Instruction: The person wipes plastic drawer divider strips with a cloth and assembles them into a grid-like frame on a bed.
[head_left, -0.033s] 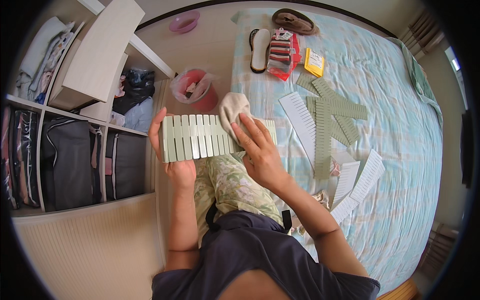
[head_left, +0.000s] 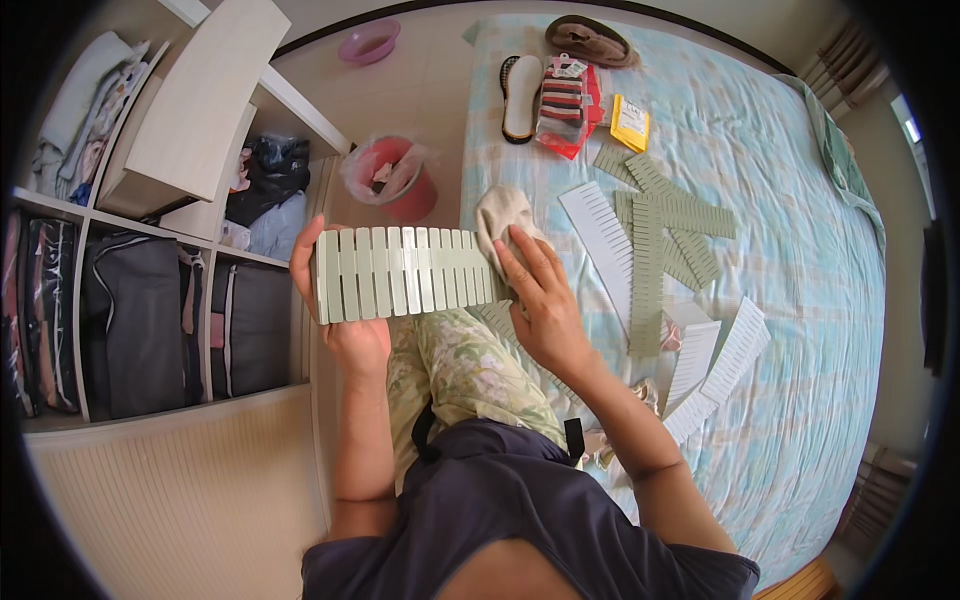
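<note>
A pale green slotted plastic drawer divider (head_left: 400, 270) is held crosswise above my lap. My left hand (head_left: 352, 335) grips its left end, thumb and fingers around the edge. A beige cloth (head_left: 505, 212) is in my right hand (head_left: 545, 295), its fingers pressing the cloth against the divider's right end. Below that hand, part of another green slotted strip (head_left: 500, 318) shows beside my thigh. On the bed to the right lie several green divider strips (head_left: 647, 270) and several white divider strips (head_left: 598, 245), some overlapping.
The bed (head_left: 800, 350) fills the right side. Insoles (head_left: 520, 100), packaged striped socks (head_left: 563, 105) and a yellow packet (head_left: 629, 123) lie at its far end. A lined pink bin (head_left: 408, 195) stands on the floor left of the bed. An open wardrobe drawer (head_left: 195, 95) juts out at the left.
My right hand and the cloth have shifted right, toward the divider's right end. The divider and my left hand have moved slightly left.
</note>
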